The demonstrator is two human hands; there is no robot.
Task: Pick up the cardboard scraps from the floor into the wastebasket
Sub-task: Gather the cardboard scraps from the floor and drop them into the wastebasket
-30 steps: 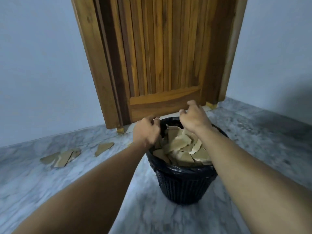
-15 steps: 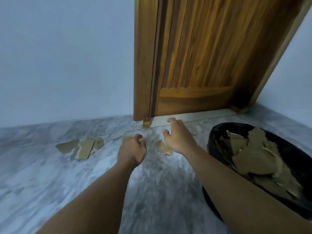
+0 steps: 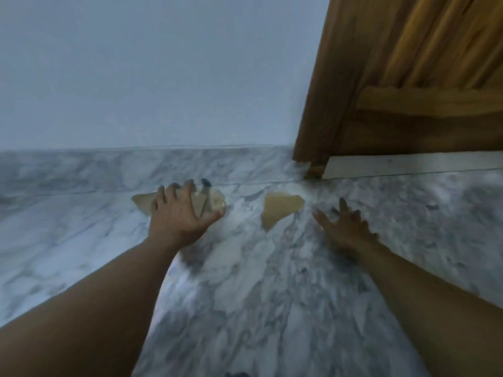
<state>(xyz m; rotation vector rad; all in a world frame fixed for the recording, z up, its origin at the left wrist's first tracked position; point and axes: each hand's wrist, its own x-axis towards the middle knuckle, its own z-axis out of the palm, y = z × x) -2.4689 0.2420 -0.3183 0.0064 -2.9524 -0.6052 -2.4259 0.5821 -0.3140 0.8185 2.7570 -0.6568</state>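
A small pile of brown cardboard scraps [image 3: 144, 201] lies on the marble floor near the wall. My left hand [image 3: 181, 213] rests spread on top of that pile, fingers apart, covering most of it. One more scrap [image 3: 280, 208] lies alone to the right of the pile. My right hand [image 3: 343, 227] hovers low just right of that single scrap, fingers spread and holding nothing. The wastebasket is out of view. The picture is blurred by motion.
A wooden door [image 3: 424, 77] and its frame [image 3: 318, 110] fill the upper right, reaching the floor behind the single scrap. A pale wall [image 3: 152, 72] meets the grey-white marble floor [image 3: 245, 295] along the back.
The view has swung left, and the wastebasket has left the frame. My left hand has reached onto the scrap pile; my right hand has opened beside the single scrap.
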